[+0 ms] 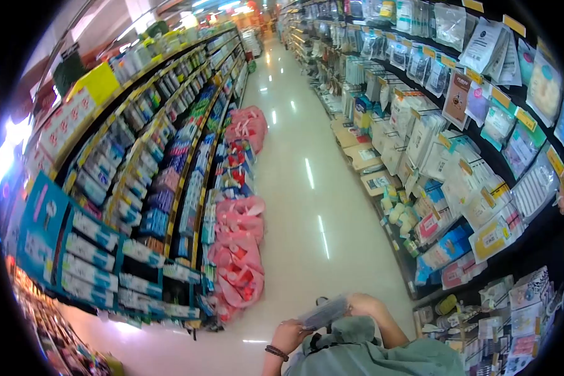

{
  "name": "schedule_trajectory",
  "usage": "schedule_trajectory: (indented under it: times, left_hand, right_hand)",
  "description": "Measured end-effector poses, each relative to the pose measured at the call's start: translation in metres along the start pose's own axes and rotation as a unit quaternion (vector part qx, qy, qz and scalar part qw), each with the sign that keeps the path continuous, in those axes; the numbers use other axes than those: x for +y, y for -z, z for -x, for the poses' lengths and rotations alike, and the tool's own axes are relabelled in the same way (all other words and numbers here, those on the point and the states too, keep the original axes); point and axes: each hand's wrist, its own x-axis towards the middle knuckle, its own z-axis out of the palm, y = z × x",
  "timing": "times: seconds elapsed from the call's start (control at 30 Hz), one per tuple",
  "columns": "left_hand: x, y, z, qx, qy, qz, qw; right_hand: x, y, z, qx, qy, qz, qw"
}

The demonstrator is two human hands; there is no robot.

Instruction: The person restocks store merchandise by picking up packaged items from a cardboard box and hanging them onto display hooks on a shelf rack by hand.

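Observation:
At the bottom centre, in front of the green clothing (370, 351), a flat grey packet (324, 312) is held between both hands. My left hand (289, 333), with a dark bracelet at its wrist, grips the packet's lower left end with bent fingers. My right hand (362, 304) is closed on the packet's upper right end, its fingertips partly hidden. The packet is tilted, its right end higher. Its print is too small to read.
Shelves of boxed goods (169, 156) line the left side, with pink bags (238, 250) along their foot. On the right, racks hold hanging packets (420, 138). A shiny pale floor (294, 188) runs between them. A teal display stand (41, 232) is at the lower left.

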Motion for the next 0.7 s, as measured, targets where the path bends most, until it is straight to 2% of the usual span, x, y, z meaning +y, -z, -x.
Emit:
schedule_trajectory:
  times: [0.03, 0.13, 0.23, 0.33, 0.43, 0.47, 0.5, 0.6, 0.7]
  left_hand:
    - [-0.003, 0.015, -0.021, -0.006, 0.004, -0.016, 1.0]
    - [-0.018, 0.048, -0.084, -0.002, 0.011, -0.043, 0.999]
    - [-0.049, 0.068, -0.138, 0.05, -0.005, -0.064, 0.997]
    - [-0.066, 0.079, -0.183, 0.021, 0.036, -0.069, 0.997]
    - [-0.082, 0.078, -0.228, 0.005, 0.004, -0.081, 0.997]
    - [-0.085, 0.079, -0.244, -0.006, -0.003, -0.081, 0.997]
    - [-0.089, 0.083, -0.262, -0.007, -0.054, -0.091, 0.994]
    - [-0.101, 0.084, -0.318, -0.052, -0.083, -0.085, 0.992]
    - [-0.126, 0.076, -0.381, -0.053, -0.116, -0.035, 0.991]
  right_hand:
    - [-0.002, 0.019, -0.011, -0.016, -0.032, 0.018, 0.999]
    - [0.01, 0.056, -0.053, 0.073, 0.05, 0.039, 0.995]
    - [0.02, 0.091, -0.097, 0.047, 0.041, 0.037, 0.997]
    - [0.025, 0.123, -0.115, 0.112, 0.135, -0.054, 0.983]
    - [0.057, 0.123, -0.147, 0.145, 0.15, -0.071, 0.975]
    - [0.067, 0.124, -0.154, 0.135, 0.132, -0.07, 0.979]
    - [0.075, 0.129, -0.16, 0.125, 0.114, -0.07, 0.983]
    - [0.1, 0.145, -0.182, 0.107, 0.072, -0.06, 0.99]
    - [0.129, 0.174, -0.208, 0.114, 0.038, -0.067, 0.99]
